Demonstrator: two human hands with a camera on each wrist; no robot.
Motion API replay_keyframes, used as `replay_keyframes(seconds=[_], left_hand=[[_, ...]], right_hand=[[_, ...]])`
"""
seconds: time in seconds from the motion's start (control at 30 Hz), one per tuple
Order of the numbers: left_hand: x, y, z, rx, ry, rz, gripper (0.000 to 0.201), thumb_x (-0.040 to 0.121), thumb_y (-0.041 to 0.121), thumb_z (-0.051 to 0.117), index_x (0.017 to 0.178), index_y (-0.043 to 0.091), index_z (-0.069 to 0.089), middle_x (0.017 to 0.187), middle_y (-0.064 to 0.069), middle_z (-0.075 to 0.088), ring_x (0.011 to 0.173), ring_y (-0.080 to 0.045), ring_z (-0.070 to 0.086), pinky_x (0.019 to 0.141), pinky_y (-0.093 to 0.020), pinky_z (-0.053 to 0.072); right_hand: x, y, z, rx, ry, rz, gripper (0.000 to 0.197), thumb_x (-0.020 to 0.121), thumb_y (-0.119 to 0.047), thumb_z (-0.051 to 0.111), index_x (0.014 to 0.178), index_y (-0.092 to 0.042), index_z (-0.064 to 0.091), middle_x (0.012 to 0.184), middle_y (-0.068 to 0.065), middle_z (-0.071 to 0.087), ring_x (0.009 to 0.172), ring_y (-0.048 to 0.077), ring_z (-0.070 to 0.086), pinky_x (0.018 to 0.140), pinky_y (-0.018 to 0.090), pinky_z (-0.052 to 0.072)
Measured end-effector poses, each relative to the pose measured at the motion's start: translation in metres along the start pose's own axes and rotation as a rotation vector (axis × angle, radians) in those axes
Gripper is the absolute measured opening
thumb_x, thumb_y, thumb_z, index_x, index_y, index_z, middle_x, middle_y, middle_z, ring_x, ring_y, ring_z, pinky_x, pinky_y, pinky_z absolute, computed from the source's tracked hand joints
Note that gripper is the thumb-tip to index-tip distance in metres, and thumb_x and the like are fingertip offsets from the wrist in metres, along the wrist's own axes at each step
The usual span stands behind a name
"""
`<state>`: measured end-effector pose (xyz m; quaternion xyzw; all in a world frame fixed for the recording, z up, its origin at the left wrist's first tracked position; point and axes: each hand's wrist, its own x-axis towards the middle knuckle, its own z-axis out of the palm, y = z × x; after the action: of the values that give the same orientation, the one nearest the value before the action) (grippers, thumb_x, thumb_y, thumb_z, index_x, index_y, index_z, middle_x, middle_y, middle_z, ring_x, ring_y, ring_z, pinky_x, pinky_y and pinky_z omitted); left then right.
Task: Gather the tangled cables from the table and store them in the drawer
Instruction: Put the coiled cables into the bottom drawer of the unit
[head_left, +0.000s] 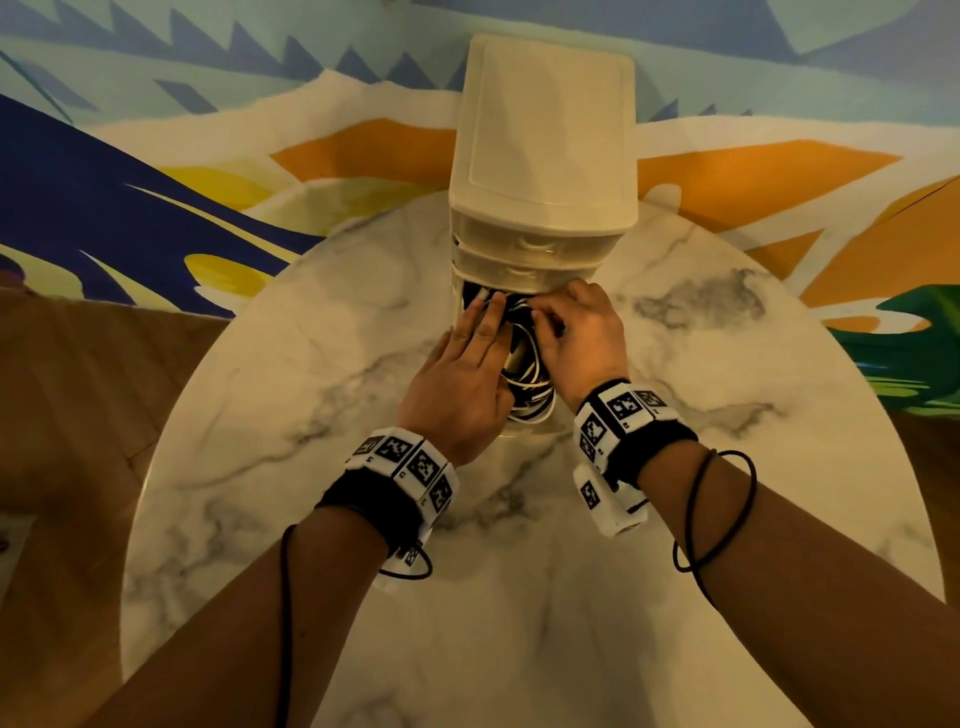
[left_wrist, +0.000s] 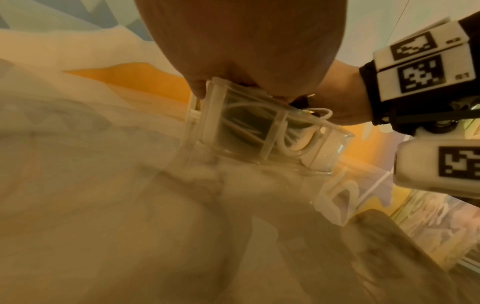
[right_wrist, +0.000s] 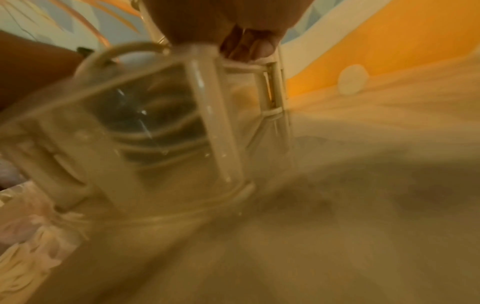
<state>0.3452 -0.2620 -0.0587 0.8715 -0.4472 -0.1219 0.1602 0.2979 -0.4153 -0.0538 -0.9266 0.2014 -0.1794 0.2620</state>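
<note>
My left hand (head_left: 460, 379) is lying flat, fingers straight, pressing down on the cables (head_left: 524, 387). My right hand (head_left: 582, 338) is curling its fingers into the same bundle. The cables are thin, glossy loops, black and white, tangled together, sitting between my hands inside the pulled-out clear plastic drawer (left_wrist: 335, 152). It is jutting from a cream plastic drawer unit (head_left: 543, 140) standing on the round marble-patterned bench (head_left: 291, 415).

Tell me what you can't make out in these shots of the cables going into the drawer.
- Head view: the left hand and right hand cover most of the cables, so their count and plug types are hidden.
- Wrist views: the drawer is blurred.
- Upper drawers: contents unclear.
</note>
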Motion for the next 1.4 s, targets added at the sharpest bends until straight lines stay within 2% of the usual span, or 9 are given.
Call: replay_keyframes(seconds=[0.1, 0.17, 0.27, 0.33, 0.4, 0.73, 0.9, 1.13, 1.4], left_hand=[[0.001, 0.001, 0.000, 0.032, -0.006, -0.008, 0.068, 0.084, 0.034, 0.022, 0.150, 0.016, 0.015, 0.159, 0.002, -0.002, 0.146, -0.014, -0.004, 0.115, -0.033, 0.011], [0.002, 0.000, -0.001, 0.038, -0.008, -0.012, 0.066, 0.087, 0.032, 0.028, 0.150, 0.017, 0.015, 0.159, 0.002, -0.002, 0.146, -0.014, -0.004, 0.116, -0.035, 0.012], [0.003, 0.000, -0.001, 0.038, -0.025, -0.008, 0.065, 0.091, 0.031, 0.035, 0.150, 0.016, 0.014, 0.159, 0.002, -0.004, 0.146, -0.014, -0.006, 0.118, -0.036, 0.012], [0.003, 0.000, -0.003, 0.049, -0.023, -0.002, 0.064, 0.091, 0.031, 0.035, 0.150, 0.015, 0.016, 0.159, 0.001, -0.005, 0.146, -0.014, -0.007, 0.118, -0.035, 0.012], [0.002, 0.001, -0.003, 0.069, -0.033, 0.000, 0.064, 0.092, 0.032, 0.035, 0.150, 0.014, 0.016, 0.159, 0.001, -0.007, 0.146, -0.014, -0.008, 0.118, -0.035, 0.010], [0.005, 0.004, -0.007, 0.158, -0.014, -0.018, 0.061, 0.092, 0.033, 0.022, 0.148, 0.010, 0.021, 0.159, -0.006, 0.003, 0.146, -0.019, -0.001, 0.118, -0.039, 0.008], [-0.005, 0.005, -0.002, 0.091, 0.014, -0.022, 0.063, 0.094, 0.040, 0.014, 0.148, 0.009, 0.022, 0.158, -0.007, 0.011, 0.146, -0.018, 0.006, 0.116, -0.034, 0.007], [0.006, -0.001, 0.002, 0.110, -0.021, -0.049, 0.062, 0.095, 0.037, 0.020, 0.150, 0.011, 0.009, 0.159, -0.005, -0.004, 0.146, -0.016, -0.007, 0.119, -0.036, 0.002], [-0.011, 0.011, 0.007, 0.089, 0.031, -0.088, 0.060, 0.099, 0.036, 0.025, 0.149, 0.008, 0.007, 0.159, -0.010, -0.001, 0.146, -0.020, -0.003, 0.118, -0.037, 0.003]], right_hand=[[-0.003, -0.004, -0.012, -0.121, -0.063, -0.060, 0.027, 0.083, -0.020, 0.053, 0.100, -0.014, 0.072, 0.090, 0.005, 0.068, 0.088, 0.030, 0.057, 0.075, 0.040, 0.048], [-0.014, -0.011, -0.028, -0.181, -0.130, -0.048, 0.043, 0.080, -0.028, 0.047, 0.116, -0.015, 0.066, 0.113, 0.005, 0.066, 0.104, 0.029, 0.055, 0.085, 0.043, 0.047], [-0.044, -0.022, -0.053, -0.205, -0.452, -0.068, 0.082, 0.074, -0.045, 0.053, 0.148, -0.018, 0.030, 0.156, 0.008, 0.023, 0.143, 0.025, 0.020, 0.111, 0.039, 0.023], [-0.061, -0.027, -0.057, -0.312, -0.718, -0.094, 0.104, 0.074, -0.060, 0.056, 0.152, -0.021, 0.000, 0.159, 0.004, -0.013, 0.147, 0.021, -0.012, 0.117, 0.038, 0.003], [-0.073, -0.025, -0.047, -0.412, -0.797, -0.088, 0.110, 0.078, -0.067, 0.053, 0.150, -0.017, -0.013, 0.156, 0.006, -0.025, 0.143, 0.022, -0.025, 0.119, 0.039, -0.004], [-0.055, -0.025, -0.026, -0.361, -0.667, -0.031, 0.085, 0.094, -0.054, 0.040, 0.150, -0.001, 0.003, 0.159, 0.016, -0.003, 0.147, 0.025, -0.009, 0.120, 0.031, -0.002], [-0.023, -0.024, -0.035, -0.279, -0.494, -0.019, 0.054, 0.097, -0.044, 0.044, 0.140, -0.012, 0.043, 0.150, 0.008, 0.039, 0.142, 0.019, 0.029, 0.107, 0.034, 0.035], [-0.048, -0.007, -0.033, -0.334, -0.683, -0.095, 0.099, 0.084, -0.056, 0.053, 0.151, -0.007, -0.001, 0.159, 0.009, -0.014, 0.147, 0.018, -0.013, 0.121, 0.034, 0.005], [-0.042, -0.004, -0.023, -0.372, -0.579, -0.128, 0.082, 0.089, -0.055, 0.032, 0.147, 0.001, 0.020, 0.157, 0.018, 0.011, 0.147, 0.023, 0.002, 0.116, 0.028, 0.000]])
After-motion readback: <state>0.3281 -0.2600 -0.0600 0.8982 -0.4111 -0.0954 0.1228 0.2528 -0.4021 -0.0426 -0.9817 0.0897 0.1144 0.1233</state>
